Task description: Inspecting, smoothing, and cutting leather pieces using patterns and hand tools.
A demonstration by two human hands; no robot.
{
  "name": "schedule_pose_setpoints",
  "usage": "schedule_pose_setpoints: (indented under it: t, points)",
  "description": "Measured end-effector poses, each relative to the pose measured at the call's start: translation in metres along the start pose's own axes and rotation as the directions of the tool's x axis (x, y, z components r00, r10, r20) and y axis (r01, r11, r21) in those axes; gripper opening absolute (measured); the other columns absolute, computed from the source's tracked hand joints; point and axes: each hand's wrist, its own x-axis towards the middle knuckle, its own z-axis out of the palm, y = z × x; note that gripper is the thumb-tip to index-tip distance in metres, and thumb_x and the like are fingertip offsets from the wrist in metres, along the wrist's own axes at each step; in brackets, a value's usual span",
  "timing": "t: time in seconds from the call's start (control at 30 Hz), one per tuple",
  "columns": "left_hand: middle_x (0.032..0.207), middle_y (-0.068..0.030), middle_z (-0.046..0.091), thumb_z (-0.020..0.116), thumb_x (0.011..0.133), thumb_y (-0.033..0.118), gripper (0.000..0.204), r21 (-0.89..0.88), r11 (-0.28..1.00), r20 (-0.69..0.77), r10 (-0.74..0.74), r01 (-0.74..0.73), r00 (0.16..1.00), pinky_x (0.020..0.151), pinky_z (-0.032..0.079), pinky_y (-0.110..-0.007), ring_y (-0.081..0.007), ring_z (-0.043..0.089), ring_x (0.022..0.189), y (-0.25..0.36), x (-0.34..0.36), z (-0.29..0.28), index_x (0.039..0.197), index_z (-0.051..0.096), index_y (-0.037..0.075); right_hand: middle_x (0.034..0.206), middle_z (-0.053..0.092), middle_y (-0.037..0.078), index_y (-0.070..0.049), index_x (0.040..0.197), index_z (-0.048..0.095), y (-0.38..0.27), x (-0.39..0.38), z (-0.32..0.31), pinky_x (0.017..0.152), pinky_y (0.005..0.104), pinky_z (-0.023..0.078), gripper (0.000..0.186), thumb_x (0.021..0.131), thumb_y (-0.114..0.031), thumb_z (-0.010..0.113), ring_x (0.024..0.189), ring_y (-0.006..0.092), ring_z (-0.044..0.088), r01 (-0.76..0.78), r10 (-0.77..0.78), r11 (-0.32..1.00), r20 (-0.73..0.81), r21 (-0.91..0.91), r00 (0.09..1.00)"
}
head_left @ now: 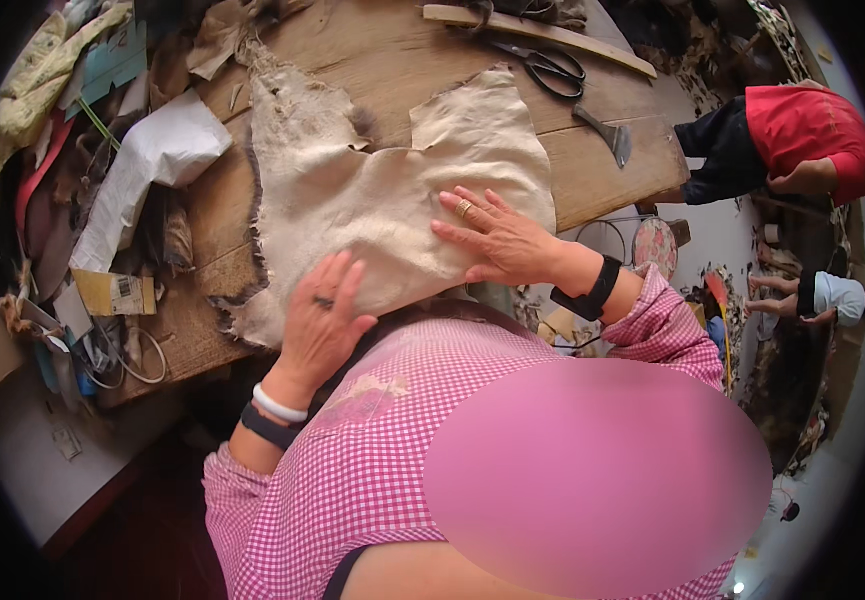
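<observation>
A pale, cream-coloured animal hide (352, 210) lies flesh side up on the wooden table (352, 35), with dark fur showing along its left edge and in a notch at its far side. My left hand (322, 312) rests on the hide's near edge, fingers stretched out. Farther right, my right hand (492, 238) lies flat on it with the fingers spread. Neither hand grips anything. Beyond the hide, black-handled scissors (550, 72) lie on the table. A short tool with a broad metal blade (607, 135) is to their right.
A wooden strip (542, 40) lies at the far edge. On the left are piled scraps, a white sheet (157, 165), a yellowish labelled piece (117, 293) and a looped cable (147, 360). To the right stand a person in red (807, 140) and another in a pale shirt (837, 297).
</observation>
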Motion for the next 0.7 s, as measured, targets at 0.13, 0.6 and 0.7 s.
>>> schedule_pose_setpoints:
  t: [0.13, 0.6, 0.7]
  points:
    - [0.155, -0.0156, 0.027, 0.053, 0.089, 0.053, 0.077, 0.193, 0.97, 0.224, 0.102, -0.147, 0.969, 0.115, 0.021, -0.047, -0.0341, 0.025, 0.142, -0.032, 0.05, 0.02, 0.149, 0.03, 0.011, 0.159, 0.015, 0.01, -0.021, 0.151, 0.027, 0.026, 0.004, -0.001, 0.119, 0.0454, 0.013, 0.078, 0.085, -0.046, 0.061, 0.148, 0.0288, 0.011, 0.082, -0.083, 0.996, 0.032, 0.034, 0.996]
    - [0.159, -0.0129, 0.013, 0.046, 0.094, 0.052, 0.072, 0.244, 0.955, 0.088, -0.198, 0.172, 0.976, 0.118, 0.013, -0.047, -0.0332, 0.013, 0.146, -0.194, 0.179, 0.019, 0.153, 0.023, 0.018, 0.157, 0.022, 0.011, -0.012, 0.151, 0.025, 0.118, 0.089, -0.045, 0.119, 0.0377, 0.018, 0.081, 0.084, -0.033, 0.064, 0.146, 0.0283, 0.019, 0.05, -0.058, 0.994, -0.08, -0.095, 0.995]
    - [0.159, -0.0132, 0.012, 0.047, 0.095, 0.05, 0.068, 0.219, 0.958, -0.039, -0.18, 0.184, 0.983, 0.117, 0.015, -0.046, -0.0335, 0.013, 0.146, -0.22, 0.188, 0.027, 0.152, 0.025, 0.022, 0.153, 0.029, 0.013, -0.009, 0.149, 0.031, 0.142, 0.117, -0.056, 0.117, 0.0369, 0.022, 0.077, 0.083, -0.03, 0.066, 0.142, 0.0286, 0.027, -0.237, 0.18, 0.952, -0.273, -0.193, 0.945]
